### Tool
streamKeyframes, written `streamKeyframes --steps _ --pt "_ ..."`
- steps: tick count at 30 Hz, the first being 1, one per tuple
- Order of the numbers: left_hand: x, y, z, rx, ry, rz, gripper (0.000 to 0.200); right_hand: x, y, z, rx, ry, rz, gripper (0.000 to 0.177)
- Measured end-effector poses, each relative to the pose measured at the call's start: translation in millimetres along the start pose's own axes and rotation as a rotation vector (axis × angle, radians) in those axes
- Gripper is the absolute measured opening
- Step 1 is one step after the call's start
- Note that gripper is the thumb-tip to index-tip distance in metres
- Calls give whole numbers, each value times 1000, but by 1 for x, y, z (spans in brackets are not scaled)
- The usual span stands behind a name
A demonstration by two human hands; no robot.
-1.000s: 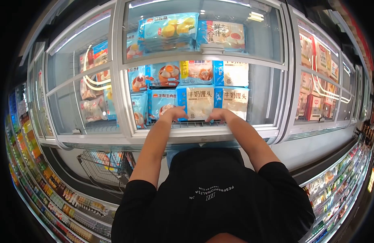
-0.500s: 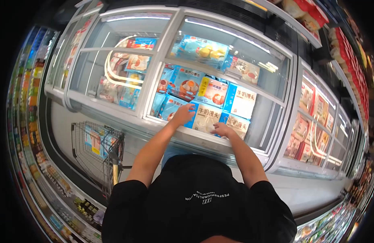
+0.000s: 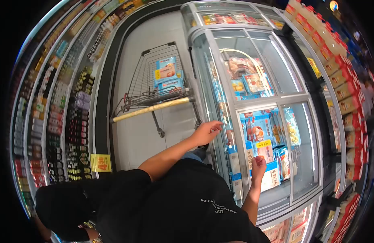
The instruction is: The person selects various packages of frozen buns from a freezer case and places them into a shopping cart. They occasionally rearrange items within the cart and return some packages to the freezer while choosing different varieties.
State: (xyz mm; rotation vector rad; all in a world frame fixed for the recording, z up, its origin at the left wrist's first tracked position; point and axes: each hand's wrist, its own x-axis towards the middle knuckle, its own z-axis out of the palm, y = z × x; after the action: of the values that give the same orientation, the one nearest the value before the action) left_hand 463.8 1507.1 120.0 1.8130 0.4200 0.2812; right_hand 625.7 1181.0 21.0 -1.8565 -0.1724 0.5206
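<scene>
My left hand (image 3: 209,133) is held out beside the curved glass front of the chest freezer (image 3: 232,103), fingers loosely bent and apart, with nothing in it. Over the freezer's near rim is my right hand (image 3: 258,165), its fingers half curled and no package visible in them. Beneath and around it, in the open section, lie white-and-blue bags of milk buns (image 3: 271,178). A blue bag with a picture of round filled food (image 3: 257,131) lies further along. The shopping cart (image 3: 148,73) stands ahead to the left, holding blue frozen-food packages (image 3: 166,71).
The cart's yellowish handle bar (image 3: 154,109) faces me. Shelves of bottles (image 3: 79,117) line the left, with a yellow price sign (image 3: 100,163). A person in black clothing (image 3: 59,206) is close at lower left. Red-and-white packages (image 3: 351,125) stand above the freezer's far side.
My view has turned left, bringing the cart ahead of me. Both hands have lifted away from the bun bags; my left hand has moved out past the freezer's front.
</scene>
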Motion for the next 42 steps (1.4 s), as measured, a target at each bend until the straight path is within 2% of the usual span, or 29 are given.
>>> streamKeyframes --steps 6,10,13,16,19,22,25,28,31,34,37,41,42 --pt "-84 -15 -90 -51 447 -195 38 26 -81 80 -28 -344 -219 18" --pt "-122 -32 -141 75 657 -201 38 22 -136 151 4 -569 -273 19" --pt "-130 -41 -178 263 757 -177 39 18 -167 200 -112 -618 -356 20" --pt "-118 -49 -217 539 864 23 39 17 -194 249 -114 -691 -395 19" --pt "-91 -59 -253 704 930 80 42 22 -219 297 -173 -737 -486 18" --pt "-60 -90 -283 880 924 49 43 32 -233 349 -265 -764 -616 16" --pt "-47 -124 -299 1034 909 -111 49 41 -236 402 -290 -745 -629 17" --pt "-54 -132 -316 725 658 -473 58 47 -246 439 -422 -721 -805 20" --pt "-57 -123 -329 741 464 -563 52 57 -254 471 -525 -700 -995 25" --pt "-59 -107 -335 672 395 -595 52 72 -251 493 -591 -716 -1132 32" --pt "-51 -117 -341 644 371 -590 58 86 -249 512 -605 -832 -964 30" --pt "-42 -110 -336 701 457 -682 63 98 -248 538 -793 -927 -744 36" --pt "-41 -111 -333 715 495 -675 62 102 -248 542 -890 -939 -761 40"
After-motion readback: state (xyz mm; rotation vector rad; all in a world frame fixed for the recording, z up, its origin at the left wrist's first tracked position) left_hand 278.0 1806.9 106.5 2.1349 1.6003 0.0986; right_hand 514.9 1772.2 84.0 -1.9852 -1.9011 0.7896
